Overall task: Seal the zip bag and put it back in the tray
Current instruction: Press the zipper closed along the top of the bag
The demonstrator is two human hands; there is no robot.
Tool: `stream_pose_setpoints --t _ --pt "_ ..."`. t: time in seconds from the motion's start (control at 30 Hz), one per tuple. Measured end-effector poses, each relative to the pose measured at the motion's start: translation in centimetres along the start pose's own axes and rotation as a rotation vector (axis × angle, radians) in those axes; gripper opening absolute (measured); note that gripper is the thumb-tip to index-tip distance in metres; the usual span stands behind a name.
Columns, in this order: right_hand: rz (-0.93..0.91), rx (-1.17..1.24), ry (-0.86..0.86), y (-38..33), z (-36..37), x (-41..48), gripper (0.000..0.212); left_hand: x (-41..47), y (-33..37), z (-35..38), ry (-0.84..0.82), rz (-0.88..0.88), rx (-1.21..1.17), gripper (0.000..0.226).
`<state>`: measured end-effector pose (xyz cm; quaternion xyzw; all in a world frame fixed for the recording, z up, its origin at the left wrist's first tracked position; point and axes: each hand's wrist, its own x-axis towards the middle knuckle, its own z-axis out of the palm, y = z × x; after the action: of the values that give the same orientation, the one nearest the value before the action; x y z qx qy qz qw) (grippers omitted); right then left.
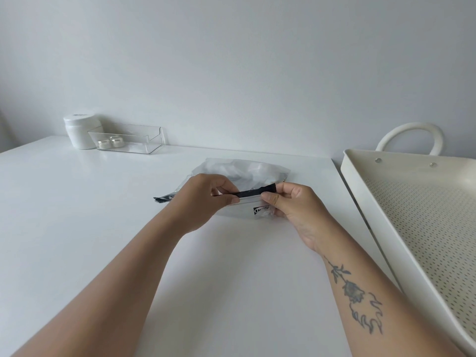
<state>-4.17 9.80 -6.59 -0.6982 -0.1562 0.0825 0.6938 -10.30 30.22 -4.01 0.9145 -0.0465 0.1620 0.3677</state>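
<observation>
Zip bag [247, 173]: your left hand [206, 197] and right hand [291, 202] pinch its black strip [251, 194]; sealing apparently underway between fingertips. Tray [360, 191]: awaiting bag.

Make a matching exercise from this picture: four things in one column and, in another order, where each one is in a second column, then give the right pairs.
Things
1. zip bag
2. tray
3. white jar
4. two small silver jars

Places
A. inside the clear box near the wall
B. at the right, beside the table
C. in the far left corner of the table, behind the clear box
D. mid-table, pinched at its black strip by the left hand and right hand

Pairs: 1-D, 2-B, 3-C, 4-A
</observation>
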Motion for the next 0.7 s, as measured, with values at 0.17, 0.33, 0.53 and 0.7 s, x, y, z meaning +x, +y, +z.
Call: stream_pose_setpoints --t 0.17,0.33,0.53,0.7 --pt "0.006 0.053 0.025 -0.08 0.04 -0.04 0.004 0.01 0.03 -0.15 0.021 -0.005 -0.013 0.005" --pt "-0.010 0.056 0.017 -0.15 0.03 -0.10 0.002 -0.04 0.12 -0.21 -0.077 -0.083 -0.038 0.004" --pt "-0.014 0.031 0.011 -0.12 0.14 -0.10 0.003 -0.27 0.68 0.09 -0.110 -0.068 0.001 0.007" --pt "-0.018 0.018 0.002 -0.12 0.19 -0.14 0.005 -0.44 0.71 0.31 -0.147 -0.080 0.066 0.015"
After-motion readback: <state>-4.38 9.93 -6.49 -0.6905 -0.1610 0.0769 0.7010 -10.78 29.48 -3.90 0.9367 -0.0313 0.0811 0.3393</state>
